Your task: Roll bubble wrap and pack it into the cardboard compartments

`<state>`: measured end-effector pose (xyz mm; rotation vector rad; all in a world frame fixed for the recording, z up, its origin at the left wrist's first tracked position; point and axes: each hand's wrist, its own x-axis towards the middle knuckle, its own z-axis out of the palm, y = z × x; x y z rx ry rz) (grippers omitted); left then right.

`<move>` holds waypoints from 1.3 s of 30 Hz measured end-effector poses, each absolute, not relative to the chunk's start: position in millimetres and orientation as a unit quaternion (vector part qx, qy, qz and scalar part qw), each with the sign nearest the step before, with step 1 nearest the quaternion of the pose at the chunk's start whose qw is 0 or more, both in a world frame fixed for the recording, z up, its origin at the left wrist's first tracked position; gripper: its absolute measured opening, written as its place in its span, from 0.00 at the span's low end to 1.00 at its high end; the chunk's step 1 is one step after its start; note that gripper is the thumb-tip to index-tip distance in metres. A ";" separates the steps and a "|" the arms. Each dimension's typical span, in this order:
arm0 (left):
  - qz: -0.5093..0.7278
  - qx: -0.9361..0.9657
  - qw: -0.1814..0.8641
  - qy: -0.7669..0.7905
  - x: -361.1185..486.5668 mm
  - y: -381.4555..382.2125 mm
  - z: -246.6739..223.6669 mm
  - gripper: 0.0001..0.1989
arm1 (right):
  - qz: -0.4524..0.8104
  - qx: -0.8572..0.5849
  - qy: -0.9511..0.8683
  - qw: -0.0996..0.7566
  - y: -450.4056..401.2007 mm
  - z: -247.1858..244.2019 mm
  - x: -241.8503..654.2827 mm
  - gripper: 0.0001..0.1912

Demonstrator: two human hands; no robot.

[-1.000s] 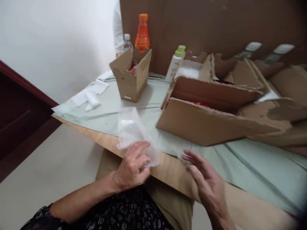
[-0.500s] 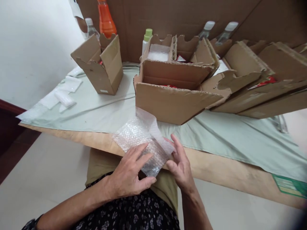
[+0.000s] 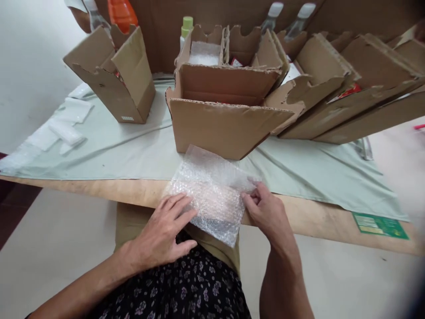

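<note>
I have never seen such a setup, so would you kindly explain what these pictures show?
There is no machine here: these are a person's bare left hand and right hand, seen from a camera worn on the head. The right pinches the edge of a clear bubble-wrap sheet; the left lies open over its other side. The sheet overhangs the front of a wooden table. On the table's pale green cloth stand open-topped brown cardboard boxes, with whitish plastic pieces lying at the left.
</note>
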<state>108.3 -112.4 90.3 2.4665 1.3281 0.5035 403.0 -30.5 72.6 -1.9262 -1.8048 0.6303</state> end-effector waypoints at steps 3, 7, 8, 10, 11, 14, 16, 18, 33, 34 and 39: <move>0.131 0.869 0.114 0.464 106.0 -103.8 82.5 0.32 | 0.142 -0.685 -0.682 0.215 -46.4 74.0 428.2 0.31; 0.134 0.867 0.095 0.471 99.5 -91.2 68.1 0.30 | 0.047 -0.538 -0.820 0.191 -92.4 66.6 439.1 0.33; 0.144 0.865 0.094 0.471 98.7 -89.2 65.8 0.29 | 0.041 -0.517 -0.837 0.172 -101.6 63.0 435.8 0.33; 0.165 0.861 0.094 0.471 98.5 -87.1 65.5 0.27 | 0.042 -0.494 -0.855 0.150 -111.2 55.5 425.2 0.33; 0.176 0.860 0.097 0.470 98.5 -87.1 67.8 0.25 | 0.047 -0.481 -0.861 0.156 -111.3 52.3 419.8 0.31; 0.203 0.855 0.135 0.459 94.9 -89.5 80.4 0.17 | 0.096 -0.419 -0.871 0.238 -100.4 45.9 409.6 0.23; 0.226 0.845 0.181 0.449 87.0 -90.8 87.4 0.14 | 0.152 -0.387 -0.858 0.300 -90.9 40.8 406.8 0.21; 0.250 0.830 0.224 0.445 76.7 -90.8 89.8 0.15 | 0.197 -0.402 -0.822 0.352 -85.2 35.1 403.1 0.20; 0.362 0.643 0.244 0.629 90.1 -59.9 104.9 0.03 | 0.285 -0.624 -0.597 0.416 -89.6 65.8 371.7 0.10; 0.352 0.654 0.253 0.619 95.0 -55.8 104.4 0.04 | 0.261 -0.633 -0.603 0.410 -90.3 65.8 376.9 0.10; 0.266 0.683 0.239 0.637 100.1 -29.1 85.0 0.07 | 0.088 -0.645 -0.671 0.355 -71.5 40.7 393.3 0.14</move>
